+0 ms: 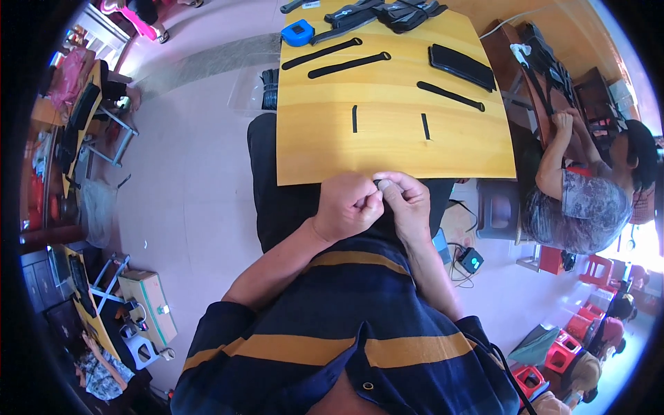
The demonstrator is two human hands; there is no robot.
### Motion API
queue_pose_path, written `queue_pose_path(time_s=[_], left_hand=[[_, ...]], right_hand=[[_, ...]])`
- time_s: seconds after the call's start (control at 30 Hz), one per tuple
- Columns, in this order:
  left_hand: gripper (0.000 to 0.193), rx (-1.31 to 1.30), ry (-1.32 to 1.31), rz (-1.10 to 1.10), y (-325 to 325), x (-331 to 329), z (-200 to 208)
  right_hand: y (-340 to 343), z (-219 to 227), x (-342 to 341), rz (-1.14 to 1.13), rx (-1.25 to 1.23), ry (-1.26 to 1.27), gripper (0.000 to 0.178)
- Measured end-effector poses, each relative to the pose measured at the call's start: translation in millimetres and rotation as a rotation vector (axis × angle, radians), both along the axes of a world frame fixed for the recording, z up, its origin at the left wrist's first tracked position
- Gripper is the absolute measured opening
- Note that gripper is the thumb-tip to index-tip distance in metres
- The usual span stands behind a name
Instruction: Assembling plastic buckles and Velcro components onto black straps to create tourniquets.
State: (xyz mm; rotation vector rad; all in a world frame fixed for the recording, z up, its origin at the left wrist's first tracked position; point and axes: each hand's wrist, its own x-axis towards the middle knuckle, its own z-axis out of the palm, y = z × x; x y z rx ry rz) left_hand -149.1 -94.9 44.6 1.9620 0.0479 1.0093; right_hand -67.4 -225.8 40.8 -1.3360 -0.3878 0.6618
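Observation:
Both hands meet at the near edge of the yellow tabletop [318,155]. My left hand [344,207] is curled closed, thumb against fingers, and whatever it may grip is hidden. Thumb and forefinger of my right hand [409,206] pinch a small black piece [377,182], mostly covered by the fingers; its kind cannot be made out. Just beyond lie two short black strips, a left one [355,119] and a right one [425,126]. Farther off are three long black straps with ring ends: one [321,53], another [349,64] and a third [451,96].
A thick black folded strap bundle [461,67] lies at the table's right. A blue tape measure [297,32] and grey-black straps [408,12] lie at the far edge. At right, a seated person [581,194] handles a black strap at another table. A dark stool [499,209] stands between.

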Motion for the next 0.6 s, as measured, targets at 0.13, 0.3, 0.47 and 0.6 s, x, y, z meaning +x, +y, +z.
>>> queue_pose_path(time_s=[0.13, 0.3, 0.47, 0.6], left_hand=[[0.015, -0.132, 0.082, -0.028, -1, -3, 1], [0.015, -0.148, 0.191, 0.042, -2, -4, 4], [0.025, -0.417, 0.506, -0.126, -2, -4, 20], [0.023, -0.723, 0.484, -0.237, -7, 2, 33]], right_hand=[[1, 3, 9, 0.139, -0.022, -0.147, 0.021], [1, 12, 11, 0.089, -0.248, -0.562, 0.018], [-2, 18, 4, -0.055, -0.224, -0.660, 0.015], [-6, 18, 3, -0.052, -0.039, -0.463, 0.021]])
